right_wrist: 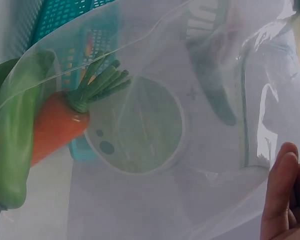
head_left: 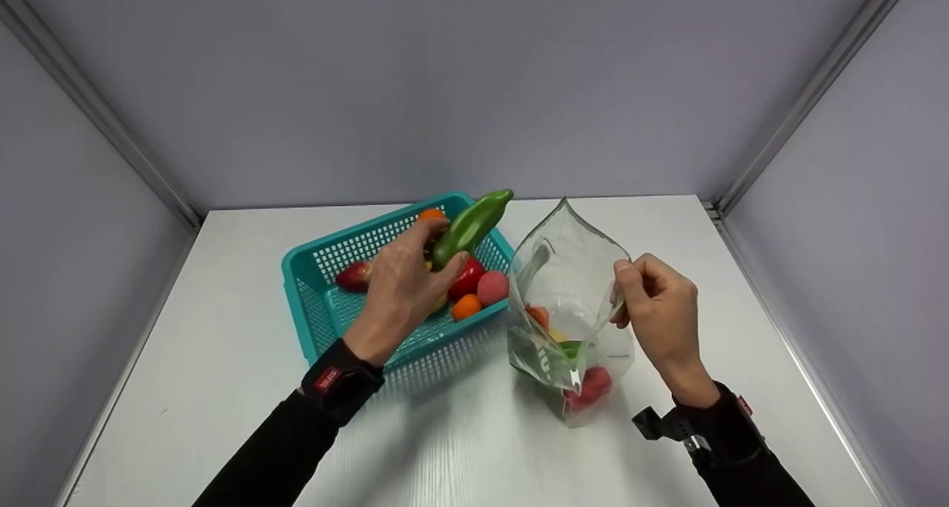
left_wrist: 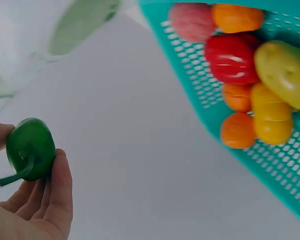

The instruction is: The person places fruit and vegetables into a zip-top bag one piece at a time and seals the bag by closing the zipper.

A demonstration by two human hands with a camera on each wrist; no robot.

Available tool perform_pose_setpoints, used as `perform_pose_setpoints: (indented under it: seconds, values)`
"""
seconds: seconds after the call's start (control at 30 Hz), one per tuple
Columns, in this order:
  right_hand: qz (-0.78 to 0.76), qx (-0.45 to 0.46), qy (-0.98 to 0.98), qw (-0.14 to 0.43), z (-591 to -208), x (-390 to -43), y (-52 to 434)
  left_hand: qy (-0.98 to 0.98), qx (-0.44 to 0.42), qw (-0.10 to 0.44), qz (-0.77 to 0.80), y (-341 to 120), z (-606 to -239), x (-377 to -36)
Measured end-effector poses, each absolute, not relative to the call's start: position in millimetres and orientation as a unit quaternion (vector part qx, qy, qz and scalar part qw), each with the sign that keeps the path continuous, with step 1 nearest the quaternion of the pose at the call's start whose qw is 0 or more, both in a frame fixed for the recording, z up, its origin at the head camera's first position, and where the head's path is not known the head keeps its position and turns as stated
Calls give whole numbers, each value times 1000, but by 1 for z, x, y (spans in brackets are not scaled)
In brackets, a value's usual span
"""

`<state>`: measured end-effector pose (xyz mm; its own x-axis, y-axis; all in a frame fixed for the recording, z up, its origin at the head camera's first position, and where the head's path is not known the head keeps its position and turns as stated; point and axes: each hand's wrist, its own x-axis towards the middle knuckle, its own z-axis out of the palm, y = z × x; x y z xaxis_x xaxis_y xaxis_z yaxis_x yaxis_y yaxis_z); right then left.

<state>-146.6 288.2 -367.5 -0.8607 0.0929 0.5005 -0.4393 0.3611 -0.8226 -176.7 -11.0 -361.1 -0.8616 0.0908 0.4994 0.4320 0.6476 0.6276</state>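
My left hand (head_left: 400, 281) grips a long green pepper (head_left: 472, 227) between thumb and fingers, over the teal basket (head_left: 296, 296) in the head view. The left wrist view shows this green pepper (left_wrist: 31, 147) stem end toward the camera. With thumb and fingers, my right hand (head_left: 665, 310) pinches the right rim of a clear plastic bag (head_left: 578, 251), whose mouth gapes open. Inside the bag lie a carrot (right_wrist: 60, 125) with a green top, another green pepper (right_wrist: 15, 135) and a red item (head_left: 591, 387) at the bottom.
Several fruits and vegetables fill the basket, among them a red bell pepper (left_wrist: 232, 60), a pink round fruit (head_left: 492, 288), a yellow fruit (left_wrist: 285, 70) and small oranges (head_left: 467, 307). The basket stands left of the bag on a white table (head_left: 222, 388), with grey panels (head_left: 460, 84) behind and beside it.
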Motion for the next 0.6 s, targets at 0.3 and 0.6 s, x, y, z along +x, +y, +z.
perform_pose_setpoints:
  seconds: [0.3, 0.6]
  values:
    - [555, 108, -790, 239, -367, -148, 287, -852, -207, 271, -399, -4, -335, -155]
    - [552, 122, -791, 236, -368, -149, 287, -834, -275, 289, -382, 13, -321, -139]
